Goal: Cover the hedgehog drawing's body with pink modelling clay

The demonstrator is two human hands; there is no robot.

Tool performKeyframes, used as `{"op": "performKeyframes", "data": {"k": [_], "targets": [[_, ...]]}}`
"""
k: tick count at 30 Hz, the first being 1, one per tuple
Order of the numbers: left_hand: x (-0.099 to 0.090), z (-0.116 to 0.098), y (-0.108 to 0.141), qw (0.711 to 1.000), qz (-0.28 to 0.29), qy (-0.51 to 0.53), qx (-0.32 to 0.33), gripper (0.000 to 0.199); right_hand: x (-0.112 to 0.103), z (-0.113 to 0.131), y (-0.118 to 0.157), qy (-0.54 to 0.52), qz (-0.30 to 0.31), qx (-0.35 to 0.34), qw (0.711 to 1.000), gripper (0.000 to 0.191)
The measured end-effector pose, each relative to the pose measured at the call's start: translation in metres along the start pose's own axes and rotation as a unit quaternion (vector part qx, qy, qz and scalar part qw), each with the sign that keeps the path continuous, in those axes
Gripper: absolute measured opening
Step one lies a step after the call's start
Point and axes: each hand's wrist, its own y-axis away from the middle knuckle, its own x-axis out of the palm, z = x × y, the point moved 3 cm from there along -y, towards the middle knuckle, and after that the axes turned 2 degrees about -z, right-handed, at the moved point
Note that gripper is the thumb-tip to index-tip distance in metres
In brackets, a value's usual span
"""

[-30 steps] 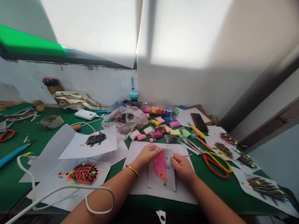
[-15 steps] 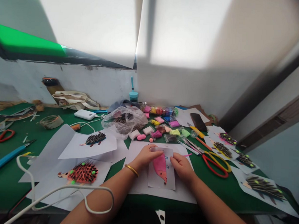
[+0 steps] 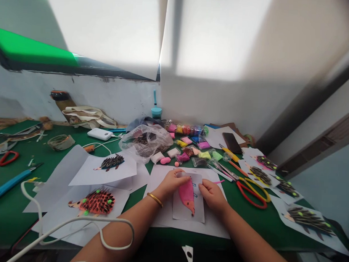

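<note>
A small paper card (image 3: 198, 214) bears a pink clay hedgehog shape (image 3: 186, 194) with a peach snout pointing toward me. My left hand (image 3: 174, 182) is closed on the card's upper left part, its thumb over the top of the pink clay. At the card's right edge, my right hand (image 3: 211, 191) grips with thumb and curled fingers. Small blue outlines show on the card between the clay and my right hand. Beneath lies a larger white sheet (image 3: 160, 218).
Bagged clay pieces (image 3: 204, 155) and a plastic bag of seeds (image 3: 163, 136) lie beyond the sheet. Red and yellow scissors (image 3: 251, 193) sit at right, near finished hedgehog pictures (image 3: 260, 175). At left are a red hedgehog picture (image 3: 99, 203), a white cable (image 3: 82, 218) and a blue cutter (image 3: 10, 184).
</note>
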Motion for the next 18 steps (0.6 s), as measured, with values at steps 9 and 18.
{"op": "performKeyframes", "data": {"k": [9,18], "targets": [[0.0023,-0.0048,0.0024,0.999,0.006,0.031,0.015,0.027,0.0002,0.0010,0.0001,-0.005,0.002,0.001,1.000,0.029],[0.0031,0.0011,0.0014,1.000,-0.005,0.021,0.013,0.030,0.0005,0.0035,0.0004,-0.004,0.006,-0.002,1.000,0.028]]}}
